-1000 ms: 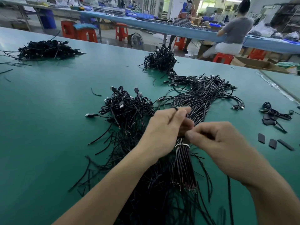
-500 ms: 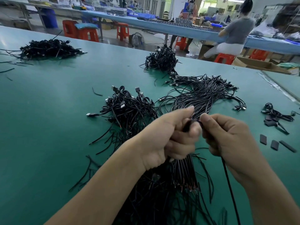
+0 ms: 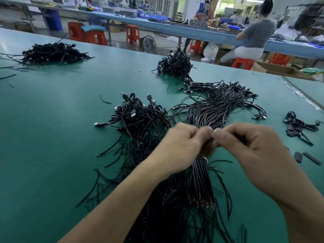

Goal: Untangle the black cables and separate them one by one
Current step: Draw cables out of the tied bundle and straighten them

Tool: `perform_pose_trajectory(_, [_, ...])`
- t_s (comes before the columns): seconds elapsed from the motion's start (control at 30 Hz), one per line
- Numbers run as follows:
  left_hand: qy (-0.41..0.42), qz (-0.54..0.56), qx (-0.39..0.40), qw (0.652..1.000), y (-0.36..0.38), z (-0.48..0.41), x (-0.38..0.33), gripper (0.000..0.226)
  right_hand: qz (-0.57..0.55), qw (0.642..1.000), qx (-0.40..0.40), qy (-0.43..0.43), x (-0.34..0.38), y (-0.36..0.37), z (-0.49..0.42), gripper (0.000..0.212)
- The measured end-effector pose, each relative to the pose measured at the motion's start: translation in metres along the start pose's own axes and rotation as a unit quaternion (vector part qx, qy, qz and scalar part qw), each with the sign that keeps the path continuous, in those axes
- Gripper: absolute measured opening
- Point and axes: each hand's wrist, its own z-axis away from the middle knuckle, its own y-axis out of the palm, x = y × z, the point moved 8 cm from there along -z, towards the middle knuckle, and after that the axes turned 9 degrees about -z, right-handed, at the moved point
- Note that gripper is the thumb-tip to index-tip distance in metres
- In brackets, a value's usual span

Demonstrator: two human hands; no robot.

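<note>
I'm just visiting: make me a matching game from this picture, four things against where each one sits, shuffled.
Things:
1. tied cable bundle
2. lone cable pile
3. flat black strips
4. orange stools

Places:
A. floor beyond the green table
B. between left hand and right hand
C. table's far left
D. table's right edge

Pairs: 1-B, 2-C, 3-D, 4-A.

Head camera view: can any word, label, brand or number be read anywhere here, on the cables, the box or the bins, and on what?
No text can be read in this view.
Cardboard box: no print legible.
Blue bins: too far and blurred to read.
Plug: no marking legible.
Tied cable bundle, gripped by the left hand and the right hand: no tag or print shows.
</note>
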Motion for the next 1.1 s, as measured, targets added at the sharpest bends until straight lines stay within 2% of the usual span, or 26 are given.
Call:
perform_pose_trajectory(0.07, [-0.067, 0.126, 0.156, 0.977, 0.027, 0.01, 0.0, 0.055, -0.042, 0.998, -0.042, 0.003, -0.003, -0.008, -0.001, 0.028])
perform_pose_trajectory(0.13, [-0.095, 0.22, 0.196, 0.951, 0.031, 0.012, 0.0, 0.058, -0.094, 0.993, -0.069, 0.014, -0.009, -0.011, -0.001, 0.03])
perform_pose_trajectory(0.2, [-0.097, 0.331, 0.209, 0.915, 0.028, 0.01, -0.005, 0.048, -0.124, 0.989, -0.079, 0.028, -0.018, -0.009, -0.002, 0.031])
perform_pose_trajectory(0.3, [-0.074, 0.452, 0.192, 0.868, 0.018, 0.006, -0.014, 0.035, -0.125, 0.988, -0.057, 0.072, -0.033, 0.004, -0.002, 0.028])
perform_pose_trajectory(0.37, [-0.062, 0.521, 0.141, 0.84, 0.011, 0.001, -0.016, 0.031, -0.074, 0.993, -0.018, 0.086, -0.038, 0.014, -0.003, 0.021])
perform_pose_trajectory(0.43, [-0.043, 0.556, 0.063, 0.828, 0.001, -0.006, -0.011, 0.034, -0.022, 0.994, 0.051, 0.095, -0.038, 0.029, -0.001, 0.021])
perform_pose_trajectory(0.5, [-0.018, 0.536, -0.027, 0.843, -0.011, -0.011, 0.0, 0.036, 0.009, 0.988, 0.121, 0.097, -0.035, 0.043, 0.003, 0.021])
perform_pose_trajectory(0.57, [0.007, 0.456, -0.117, 0.882, -0.023, -0.011, 0.011, 0.033, 0.042, 0.981, 0.166, 0.092, -0.031, 0.051, 0.007, 0.018])
perform_pose_trajectory(0.63, [0.023, 0.313, -0.189, 0.931, -0.034, -0.008, 0.015, 0.029, 0.053, 0.977, 0.187, 0.086, -0.026, 0.05, 0.009, 0.015])
perform_pose_trajectory(0.7, [0.029, 0.158, -0.199, 0.967, -0.035, -0.007, 0.012, 0.028, 0.041, 0.981, 0.178, 0.06, -0.02, 0.041, 0.008, 0.017])
perform_pose_trajectory(0.77, [0.023, 0.04, -0.156, 0.987, -0.027, -0.006, 0.006, 0.034, 0.026, 0.992, 0.122, 0.024, -0.012, 0.024, 0.004, 0.015])
perform_pose_trajectory(0.8, [0.014, 0.017, -0.114, 0.993, -0.019, -0.006, 0.004, 0.039, 0.014, 0.996, 0.086, 0.008, -0.009, 0.014, 0.001, 0.013])
perform_pose_trajectory(0.9, [-0.022, 0.062, 0.053, 0.996, 0.009, 0.002, -0.003, 0.053, -0.057, 0.998, 0.008, -0.013, -0.003, -0.003, -0.001, 0.017])
perform_pose_trajectory(1.03, [-0.037, 0.121, 0.119, 0.985, 0.015, 0.012, -0.012, 0.058, -0.17, 0.985, -0.04, -0.006, -0.008, -0.009, -0.002, 0.024])
perform_pose_trajectory(1.1, [-0.043, 0.191, 0.152, 0.969, 0.017, 0.015, -0.017, 0.067, -0.221, 0.975, -0.014, 0.02, -0.012, -0.003, -0.002, 0.028])
